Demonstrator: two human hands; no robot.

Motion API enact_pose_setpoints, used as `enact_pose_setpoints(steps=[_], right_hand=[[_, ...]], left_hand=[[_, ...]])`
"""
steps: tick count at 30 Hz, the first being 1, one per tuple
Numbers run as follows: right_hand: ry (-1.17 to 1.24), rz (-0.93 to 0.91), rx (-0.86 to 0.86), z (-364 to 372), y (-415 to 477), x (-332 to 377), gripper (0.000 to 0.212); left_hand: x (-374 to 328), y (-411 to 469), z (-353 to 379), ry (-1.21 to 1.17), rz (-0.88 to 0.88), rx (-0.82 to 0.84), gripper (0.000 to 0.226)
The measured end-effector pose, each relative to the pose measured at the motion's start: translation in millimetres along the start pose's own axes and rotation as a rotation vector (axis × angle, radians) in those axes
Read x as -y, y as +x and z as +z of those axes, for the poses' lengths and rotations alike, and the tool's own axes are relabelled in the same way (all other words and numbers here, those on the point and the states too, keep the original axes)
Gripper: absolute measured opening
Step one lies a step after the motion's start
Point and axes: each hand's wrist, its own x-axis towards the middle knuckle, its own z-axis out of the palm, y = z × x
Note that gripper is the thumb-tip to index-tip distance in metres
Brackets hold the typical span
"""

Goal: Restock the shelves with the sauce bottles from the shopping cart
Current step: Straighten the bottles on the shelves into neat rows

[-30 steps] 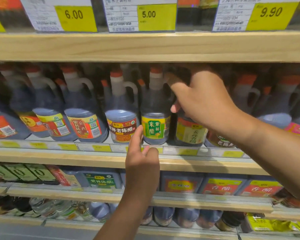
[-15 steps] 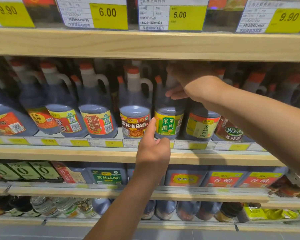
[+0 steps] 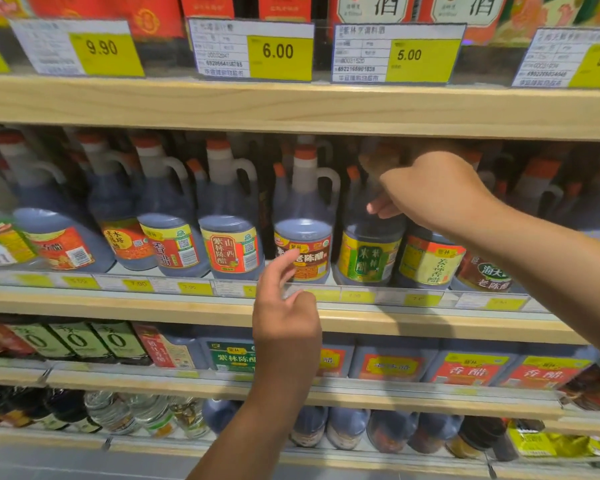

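**Middle shelf: right hand on bottle neck**

Right hand (image 3: 437, 192) enters from 3 o'clock, fingers curled round the blurred neck of the green-label bottle (image 3: 369, 259). The bottle stands upright in the front row of the middle shelf (image 3: 118, 308), with the brown-label bottle (image 3: 305, 233) just beside it at 9 o'clock. Left hand (image 3: 286, 313) is at 6 o'clock, fingers loose, index raised, holding nothing. Hands apart.
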Motion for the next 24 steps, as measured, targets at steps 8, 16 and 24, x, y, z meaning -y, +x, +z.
enact_pose_setpoints(steps=[8,16,24], right_hand=[[-0.24,-0.095,0.234,41,7,45,0.046],[0.154,-0.128,0.176,58,40,26,0.028],[0.208,-0.034,0.194,56,35,23,0.046]], left_hand=[[-2,43,-13,0.043,-0.217,0.079,0.064],[6,55,-19,0.117,-0.261,0.172,0.07],[-4,40,-22,0.031,-0.236,0.264,0.067]])
